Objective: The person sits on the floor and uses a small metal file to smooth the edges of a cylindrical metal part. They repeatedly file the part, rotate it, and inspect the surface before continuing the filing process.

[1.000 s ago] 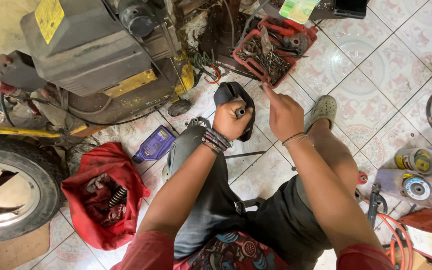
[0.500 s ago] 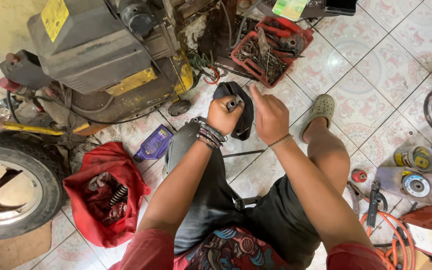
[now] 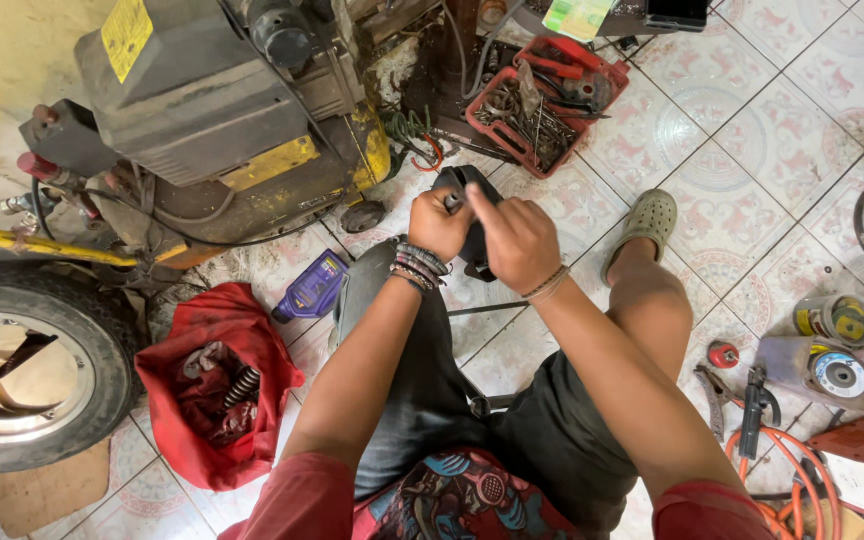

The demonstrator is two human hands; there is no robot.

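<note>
both hands meet above the person's knees, over the tiled floor (image 3: 742, 130). the left hand (image 3: 439, 226) has its fingers curled tight around a small metal piece that pokes out at the top of the fist, pressed against a black part (image 3: 474, 215) (its shape is mostly hidden behind the hands). the right hand (image 3: 518, 240) grips the same black part from the other side, fingers folded on it and the forefinger stretched toward the left fist. beaded bracelets circle the left wrist. a red tray of tools (image 3: 542, 95) lies just beyond, a purple bottle (image 3: 312, 287) and a red bag (image 3: 214, 385) to the left.
</note>
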